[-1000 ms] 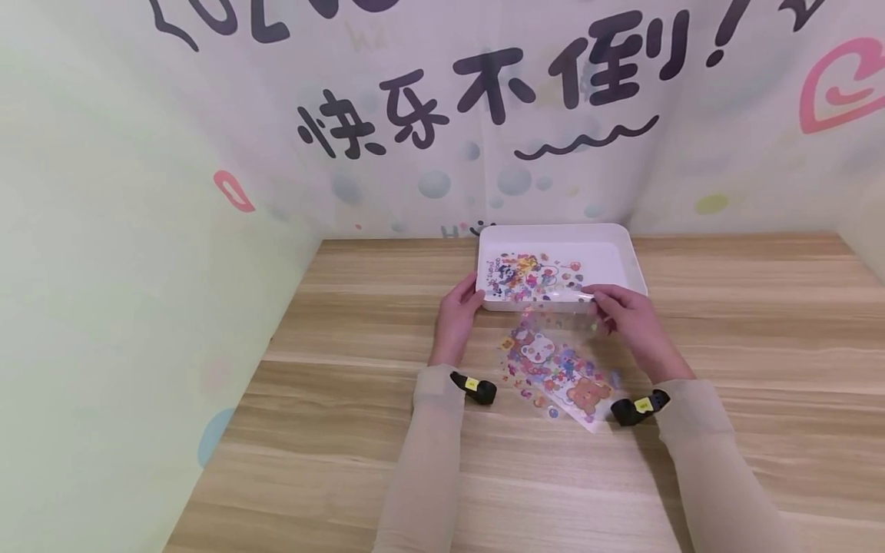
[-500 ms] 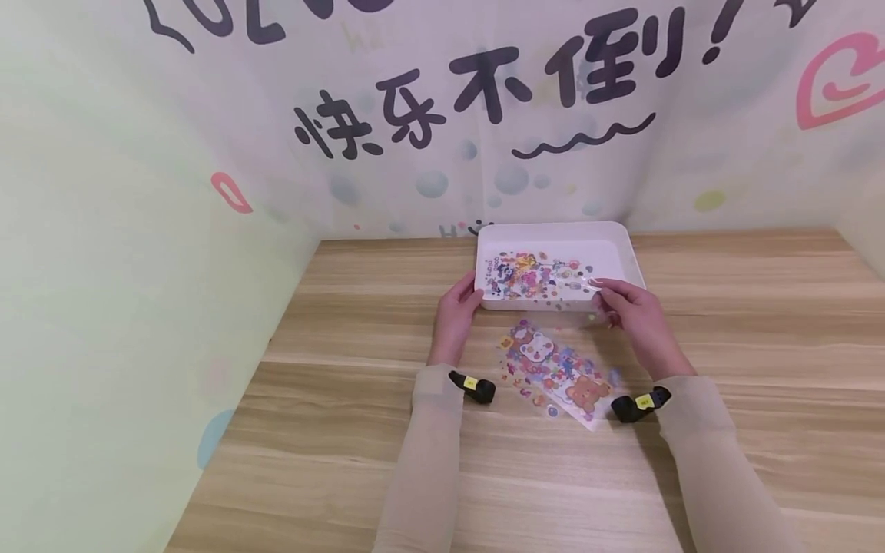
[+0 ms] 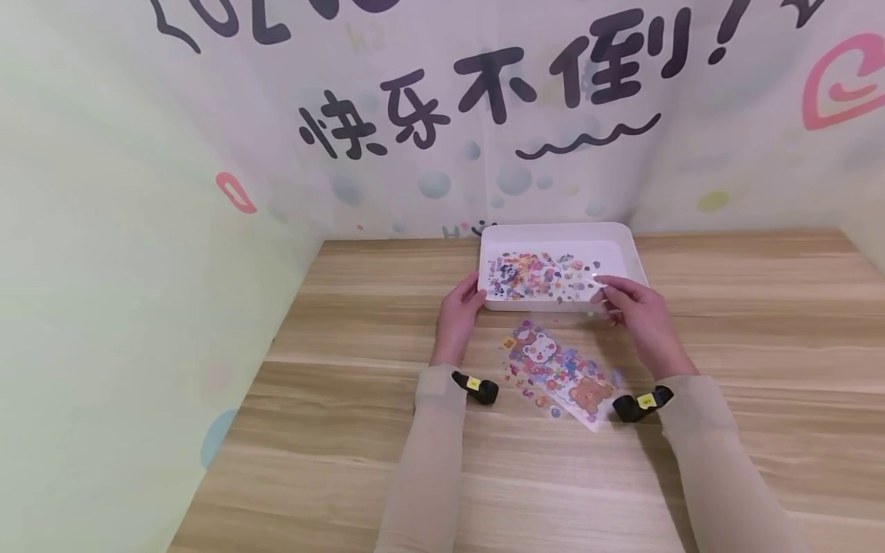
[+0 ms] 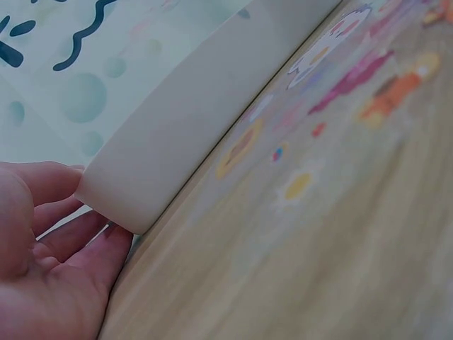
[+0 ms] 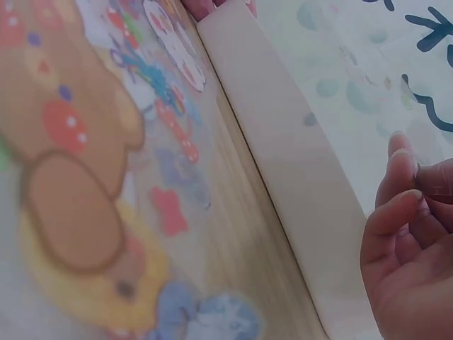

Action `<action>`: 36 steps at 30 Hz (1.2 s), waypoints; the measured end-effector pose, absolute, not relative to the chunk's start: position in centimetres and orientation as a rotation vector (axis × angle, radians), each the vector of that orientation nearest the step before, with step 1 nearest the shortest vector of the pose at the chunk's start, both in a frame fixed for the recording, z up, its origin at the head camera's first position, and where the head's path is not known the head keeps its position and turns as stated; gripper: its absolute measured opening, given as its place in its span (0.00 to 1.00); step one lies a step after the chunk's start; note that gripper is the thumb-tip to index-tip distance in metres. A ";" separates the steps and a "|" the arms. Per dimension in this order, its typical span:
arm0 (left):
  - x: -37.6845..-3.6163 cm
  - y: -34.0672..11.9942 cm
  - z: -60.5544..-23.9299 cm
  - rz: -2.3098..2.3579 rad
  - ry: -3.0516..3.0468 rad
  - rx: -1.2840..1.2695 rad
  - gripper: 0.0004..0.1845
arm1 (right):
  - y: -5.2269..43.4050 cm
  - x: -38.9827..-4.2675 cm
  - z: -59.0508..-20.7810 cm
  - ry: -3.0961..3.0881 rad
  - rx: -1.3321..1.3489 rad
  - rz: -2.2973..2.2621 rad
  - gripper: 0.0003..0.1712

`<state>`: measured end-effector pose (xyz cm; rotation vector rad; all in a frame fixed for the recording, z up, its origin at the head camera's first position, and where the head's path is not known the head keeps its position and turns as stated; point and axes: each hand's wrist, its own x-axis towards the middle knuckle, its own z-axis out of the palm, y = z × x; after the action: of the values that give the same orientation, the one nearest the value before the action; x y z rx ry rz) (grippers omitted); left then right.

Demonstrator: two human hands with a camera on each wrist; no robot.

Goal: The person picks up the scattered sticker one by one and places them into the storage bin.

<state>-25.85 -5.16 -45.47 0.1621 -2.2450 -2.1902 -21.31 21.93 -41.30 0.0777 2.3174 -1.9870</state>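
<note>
A shallow white tray stands at the back of the wooden table. My left hand grips its front left corner; in the left wrist view the thumb is at the rim and the other fingers are around the corner. A clear sticker sheet with small colourful figures lies in the tray's left and middle part. Its right end is pinched between the thumb and fingers of my right hand, above the tray's front right. In front of the tray, further sticker sheets with bear pictures lie slanted on the table.
The wooden table spreads out on both sides of the tray. Right behind the tray hangs a printed cloth with large black characters. A pale cloth wall borders the table's left side.
The sticker sheet's right end has moved from over the tray's front edge back into the tray, lying flatter. My right hand has shifted slightly right and away from me. The left hand stays at the corner.
</note>
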 end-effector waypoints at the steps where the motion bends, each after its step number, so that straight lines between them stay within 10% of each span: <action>1: -25.9 -5.1 -45.5 -2.188 -2.244 0.160 0.23 | 21.9 -21.4 -41.2 2.321 0.080 -1.993 0.26; 36: -25.6 -5.3 -45.2 -2.249 -2.187 0.117 0.24 | 19.2 -25.6 -39.5 2.466 0.169 -1.946 0.26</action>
<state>-25.60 -5.26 -45.23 0.1167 -2.1873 -2.2493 -25.56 19.16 -39.54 0.1692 2.4659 -1.9460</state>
